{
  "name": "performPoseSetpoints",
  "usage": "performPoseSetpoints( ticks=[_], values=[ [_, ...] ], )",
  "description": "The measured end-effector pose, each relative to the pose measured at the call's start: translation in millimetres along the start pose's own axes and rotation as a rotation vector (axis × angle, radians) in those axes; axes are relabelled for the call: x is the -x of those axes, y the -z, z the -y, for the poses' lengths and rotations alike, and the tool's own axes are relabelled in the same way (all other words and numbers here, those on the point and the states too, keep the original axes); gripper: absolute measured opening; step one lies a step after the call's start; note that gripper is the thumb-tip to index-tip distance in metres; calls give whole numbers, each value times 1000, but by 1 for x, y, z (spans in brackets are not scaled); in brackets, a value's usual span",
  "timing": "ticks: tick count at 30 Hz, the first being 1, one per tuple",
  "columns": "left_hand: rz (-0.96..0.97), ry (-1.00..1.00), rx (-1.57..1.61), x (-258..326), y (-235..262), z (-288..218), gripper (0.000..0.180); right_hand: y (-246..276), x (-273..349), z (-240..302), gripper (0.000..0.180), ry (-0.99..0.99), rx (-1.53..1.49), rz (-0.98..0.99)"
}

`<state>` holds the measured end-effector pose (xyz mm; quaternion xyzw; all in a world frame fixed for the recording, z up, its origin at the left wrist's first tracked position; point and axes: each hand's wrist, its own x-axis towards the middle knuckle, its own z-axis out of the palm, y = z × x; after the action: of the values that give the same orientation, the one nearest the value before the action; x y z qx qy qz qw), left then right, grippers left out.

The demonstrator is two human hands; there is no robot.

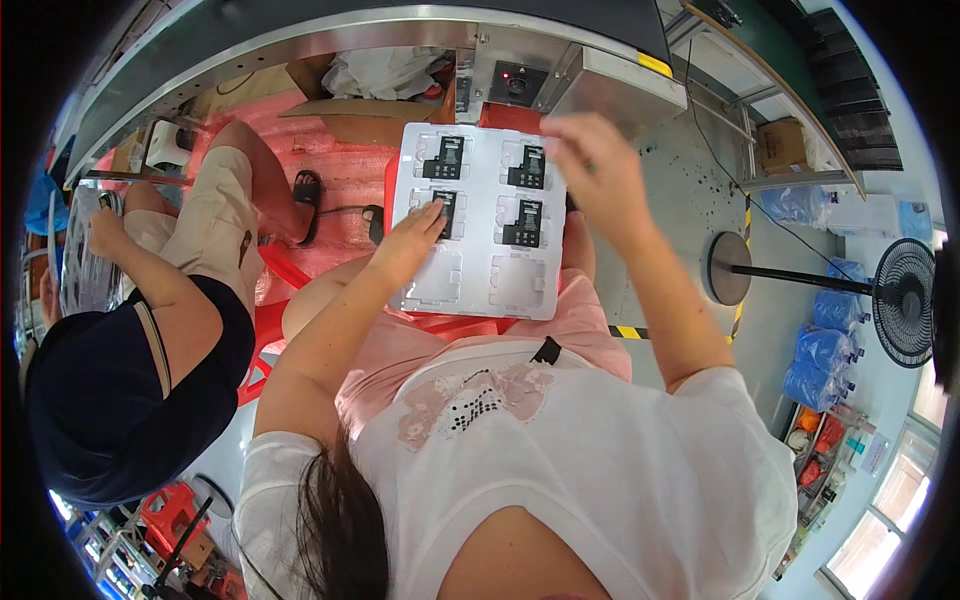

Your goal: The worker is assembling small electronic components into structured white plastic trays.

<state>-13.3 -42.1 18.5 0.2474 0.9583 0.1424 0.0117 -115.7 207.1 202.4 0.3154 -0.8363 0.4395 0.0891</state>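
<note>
A clear plastic tray [478, 290] with several square pockets rests on my lap. Several of its upper pockets hold small black parts [527, 167]; the two nearest pockets hold nothing. My left hand [410, 243] lies on the tray's left side, fingertips pressing a black part [443, 212] in the middle-left pocket. My right hand [590, 165] hovers blurred over the tray's upper right corner, fingers curled; I cannot see anything in it.
A co-worker in a dark top [120, 390] sits at my left on a red stool, holding a tray [85, 250]. A conveyor with a metal frame [400, 30] runs ahead. A standing fan [905, 300] and blue bags [825, 350] stand at right.
</note>
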Motion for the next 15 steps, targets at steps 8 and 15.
performPoseSetpoints(
  ticks=[8, 15],
  values=[
    [-223, 80, -57, -14, 15, -11, 30, 12, -157, -6, 21, -13, 30, -201],
    [-685, 15, 156, -56, 153, 6, 23, 5, -227, -25, 54, -201, 462, 48]
  ],
)
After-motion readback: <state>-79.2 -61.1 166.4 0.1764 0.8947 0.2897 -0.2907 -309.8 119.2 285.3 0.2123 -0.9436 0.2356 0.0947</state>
